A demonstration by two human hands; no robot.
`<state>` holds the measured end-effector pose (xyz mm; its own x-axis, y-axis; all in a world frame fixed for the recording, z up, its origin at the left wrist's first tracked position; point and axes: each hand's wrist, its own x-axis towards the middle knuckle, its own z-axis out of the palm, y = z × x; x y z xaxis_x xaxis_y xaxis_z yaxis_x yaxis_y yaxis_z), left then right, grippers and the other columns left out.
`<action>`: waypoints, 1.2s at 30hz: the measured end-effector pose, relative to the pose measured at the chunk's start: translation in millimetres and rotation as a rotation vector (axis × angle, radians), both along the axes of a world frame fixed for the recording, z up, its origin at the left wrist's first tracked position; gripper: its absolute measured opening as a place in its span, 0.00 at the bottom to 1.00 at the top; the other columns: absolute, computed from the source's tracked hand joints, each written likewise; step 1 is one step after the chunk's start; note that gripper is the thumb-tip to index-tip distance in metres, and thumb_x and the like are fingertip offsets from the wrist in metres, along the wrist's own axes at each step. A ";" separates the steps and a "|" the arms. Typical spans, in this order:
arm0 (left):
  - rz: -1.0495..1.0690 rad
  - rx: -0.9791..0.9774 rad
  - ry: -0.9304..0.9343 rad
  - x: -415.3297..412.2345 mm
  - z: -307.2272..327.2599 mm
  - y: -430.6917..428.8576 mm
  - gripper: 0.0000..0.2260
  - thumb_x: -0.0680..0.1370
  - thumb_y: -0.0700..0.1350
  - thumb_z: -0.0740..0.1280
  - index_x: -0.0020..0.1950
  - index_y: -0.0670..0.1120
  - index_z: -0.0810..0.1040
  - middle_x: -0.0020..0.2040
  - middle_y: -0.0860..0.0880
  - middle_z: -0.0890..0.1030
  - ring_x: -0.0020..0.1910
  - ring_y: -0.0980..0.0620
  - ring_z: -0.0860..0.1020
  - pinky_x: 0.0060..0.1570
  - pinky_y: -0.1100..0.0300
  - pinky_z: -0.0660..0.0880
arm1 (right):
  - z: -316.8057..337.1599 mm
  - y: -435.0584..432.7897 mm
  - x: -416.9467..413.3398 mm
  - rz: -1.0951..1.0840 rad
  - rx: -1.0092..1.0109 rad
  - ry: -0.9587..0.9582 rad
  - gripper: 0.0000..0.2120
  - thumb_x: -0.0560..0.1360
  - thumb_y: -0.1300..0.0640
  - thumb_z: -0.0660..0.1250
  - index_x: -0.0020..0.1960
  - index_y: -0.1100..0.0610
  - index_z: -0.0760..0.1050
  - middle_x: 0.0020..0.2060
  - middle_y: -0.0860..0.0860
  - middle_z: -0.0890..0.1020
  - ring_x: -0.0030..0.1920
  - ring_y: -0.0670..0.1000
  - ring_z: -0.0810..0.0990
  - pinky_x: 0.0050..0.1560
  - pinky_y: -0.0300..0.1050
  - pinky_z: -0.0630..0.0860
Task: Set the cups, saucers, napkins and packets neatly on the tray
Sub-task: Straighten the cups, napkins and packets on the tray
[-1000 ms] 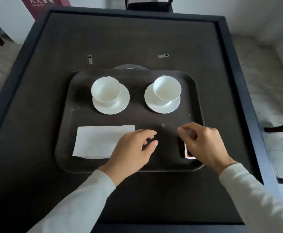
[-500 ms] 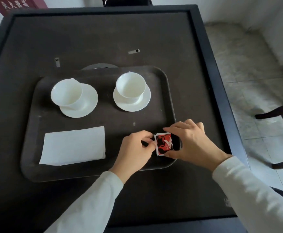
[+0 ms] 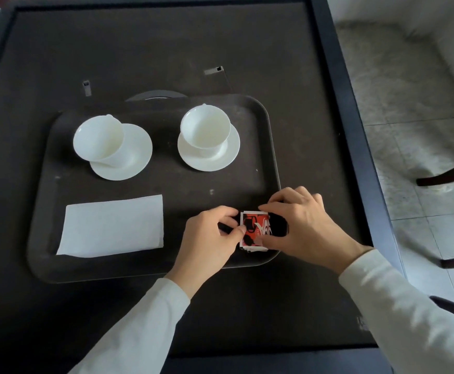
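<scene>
My left grip (image 3: 207,238) pinches the left edge of the packets (image 3: 255,229), and my right grip (image 3: 306,225) curls round their right side. The stack sits in the near right corner of the tray (image 3: 270,130), close to the rim. Uneven squeezing could fan it askew, and a rightward shove could push it onto the worktop (image 3: 247,319).

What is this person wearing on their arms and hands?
Long, plain off-white sleeves: the left sleeve and right sleeve both end at the wrist. The left hand and right hand are bare; no gloves, rings or watch show.
</scene>
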<state>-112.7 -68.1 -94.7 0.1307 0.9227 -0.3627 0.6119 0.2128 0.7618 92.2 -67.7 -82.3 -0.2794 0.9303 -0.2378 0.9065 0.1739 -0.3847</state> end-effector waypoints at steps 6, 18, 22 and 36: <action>0.008 -0.020 -0.016 2.1 -1.0 -8.5 0.17 0.76 0.47 0.75 0.64 0.52 0.79 0.42 0.57 0.86 0.34 0.60 0.85 0.41 0.56 0.85 | 13.4 -0.1 1.4 -0.026 -0.034 0.083 0.27 0.75 0.43 0.72 0.71 0.50 0.74 0.55 0.46 0.83 0.52 0.46 0.78 0.57 0.47 0.77; 0.023 -0.021 0.004 -1.6 2.2 -5.8 0.19 0.74 0.46 0.77 0.64 0.53 0.80 0.47 0.55 0.86 0.37 0.56 0.85 0.46 0.53 0.85 | 13.2 -12.0 -16.9 -0.218 -0.162 0.206 0.25 0.73 0.56 0.76 0.69 0.51 0.76 0.50 0.46 0.88 0.46 0.44 0.86 0.47 0.32 0.79; -0.010 -0.037 0.000 -7.9 2.4 -3.2 0.20 0.74 0.46 0.77 0.65 0.54 0.80 0.48 0.56 0.85 0.37 0.57 0.85 0.46 0.54 0.85 | 12.5 -15.9 -14.5 -0.177 -0.146 0.160 0.33 0.71 0.50 0.78 0.73 0.50 0.72 0.52 0.45 0.86 0.45 0.44 0.84 0.48 0.34 0.78; -0.011 0.027 0.048 -1.0 2.1 13.5 0.19 0.77 0.46 0.74 0.68 0.52 0.79 0.54 0.56 0.84 0.41 0.59 0.83 0.41 0.73 0.74 | 9.5 -11.6 -19.4 -0.312 -0.121 0.305 0.41 0.69 0.47 0.80 0.77 0.53 0.67 0.62 0.43 0.83 0.49 0.39 0.82 0.45 0.28 0.77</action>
<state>-113.7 -54.6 -92.6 0.1235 0.9308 -0.3441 0.6499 0.1862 0.7369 72.8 -79.3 -72.8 -0.0639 0.9516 -0.3006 0.7505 -0.1526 -0.6430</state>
